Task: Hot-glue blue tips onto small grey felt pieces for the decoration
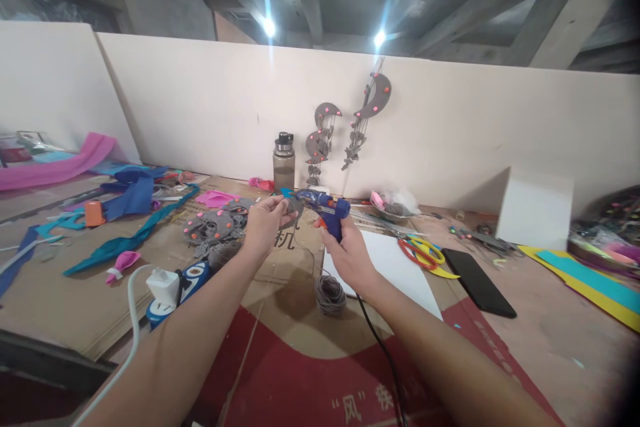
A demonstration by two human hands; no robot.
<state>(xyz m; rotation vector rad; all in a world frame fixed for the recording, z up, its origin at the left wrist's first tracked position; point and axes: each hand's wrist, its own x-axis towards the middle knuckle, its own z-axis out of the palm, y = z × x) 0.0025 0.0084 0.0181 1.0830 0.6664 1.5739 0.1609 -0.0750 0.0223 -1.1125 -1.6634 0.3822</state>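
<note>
Right hand [345, 250] wrapped around the handle of a blue glue gun [325, 208], fingers closed on the grip, nozzle pointing to 9 o'clock. Black cord [380, 347] runs from the gun down toward 6 o'clock. Left hand [265, 220] pinches a grey felt piece [291, 208] between thumb and fingers, right at the nozzle tip; touching or just short of it, can't tell. Both held above the cardboard-covered table [300, 320], mid-frame. Ball of twine [330, 293] lies at 6 o'clock of the gun. White sheet [400, 267] at 4 o'clock, scissors [423, 252] and black phone [477, 282] at 3 o'clock. Pile of grey felt shapes [215, 223] at 9 o'clock of the left hand. Bottle [283, 160] at 12 o'clock, by the wall.
</note>
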